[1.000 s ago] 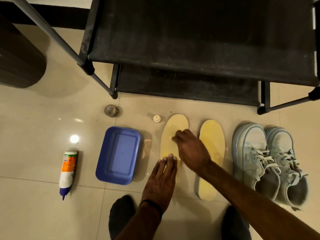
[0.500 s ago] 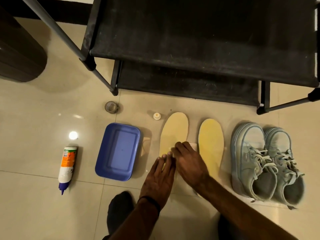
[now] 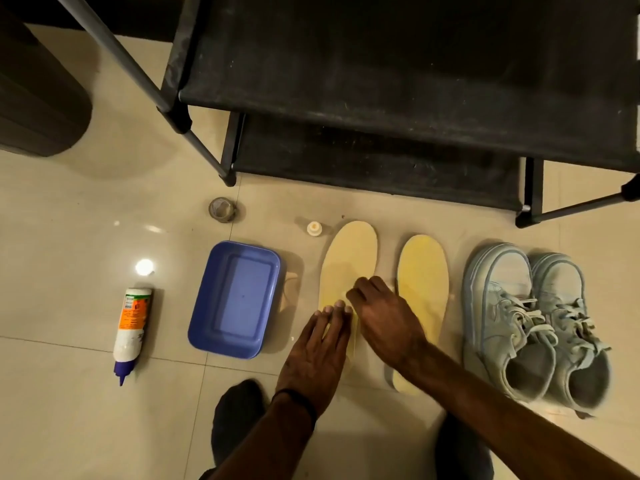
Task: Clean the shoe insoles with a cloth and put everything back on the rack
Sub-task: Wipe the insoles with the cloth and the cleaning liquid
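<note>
Two yellow insoles lie side by side on the tiled floor in front of the black shoe rack (image 3: pixel 381 81). My left hand (image 3: pixel 315 358) presses flat, fingers straight, on the heel half of the left insole (image 3: pixel 349 254). My right hand (image 3: pixel 384 317) lies curled on the middle of that insole, over a pale cloth (image 3: pixel 343 294) of which only a sliver shows at the fingertips. The right insole (image 3: pixel 422 282) lies untouched beside it. A pair of light blue sneakers (image 3: pixel 533 323) stands to the right of the insoles.
A blue plastic tub (image 3: pixel 235 299) sits left of the insoles, and a white and orange bottle (image 3: pixel 131 327) lies further left. A small white cap (image 3: pixel 314 229) and a round grey object (image 3: pixel 222 209) sit near the rack's leg. A dark object (image 3: pixel 34 98) stands at far left.
My right hand slid along the left insole toward me, then a little back toward the toe. My left hand stayed pressed on the heel end.
</note>
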